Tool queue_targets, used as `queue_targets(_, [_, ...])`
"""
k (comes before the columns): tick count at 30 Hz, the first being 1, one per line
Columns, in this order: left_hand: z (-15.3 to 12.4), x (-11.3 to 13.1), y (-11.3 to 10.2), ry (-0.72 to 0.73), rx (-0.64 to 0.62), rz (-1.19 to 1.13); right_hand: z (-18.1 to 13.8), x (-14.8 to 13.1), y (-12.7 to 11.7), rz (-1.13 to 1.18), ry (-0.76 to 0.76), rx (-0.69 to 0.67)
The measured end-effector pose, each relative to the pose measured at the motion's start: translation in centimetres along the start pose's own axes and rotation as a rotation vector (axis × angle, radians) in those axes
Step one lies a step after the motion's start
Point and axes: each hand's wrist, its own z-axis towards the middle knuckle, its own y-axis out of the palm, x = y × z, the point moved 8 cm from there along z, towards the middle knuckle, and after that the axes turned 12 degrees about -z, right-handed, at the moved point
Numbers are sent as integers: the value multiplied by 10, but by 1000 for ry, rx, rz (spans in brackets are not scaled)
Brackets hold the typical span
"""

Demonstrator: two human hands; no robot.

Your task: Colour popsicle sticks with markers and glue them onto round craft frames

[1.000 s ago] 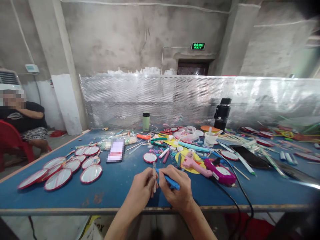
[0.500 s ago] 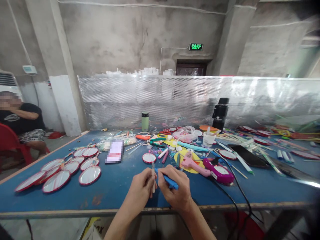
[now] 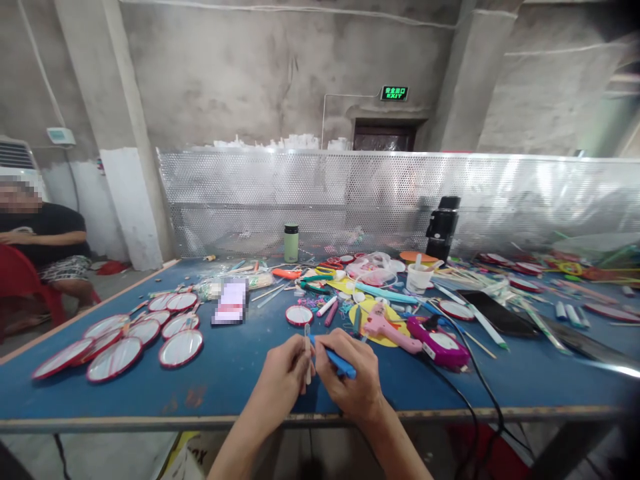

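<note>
Head view: a rough grey wall [image 3: 215,73] rises behind a scuffed blue counter [image 3: 225,387], and a shiny perforated metal panel [image 3: 260,187] runs along the counter's back edge. Round, glassy, red-rimmed discs [image 3: 115,360] overlap near the left edge. Near the middle of the front edge, the right hand [image 3: 353,370] grips a smooth blue pen-shaped tool [image 3: 344,366] and the left hand [image 3: 285,370] pinches a flat, pale, narrow stick [image 3: 307,333].

Both hands [image 3: 286,373] are bare, fingers [image 3: 334,341] and backs [image 3: 363,375] uncovered, and so are the wrists [image 3: 379,405] and forearms [image 3: 237,443], the latter broadening toward the lower edge of view.
</note>
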Motion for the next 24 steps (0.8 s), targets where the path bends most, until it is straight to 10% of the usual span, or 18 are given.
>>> queue_targets(24, [1,-2,0,-6,0,-21,1,1,-2,-14,13,12])
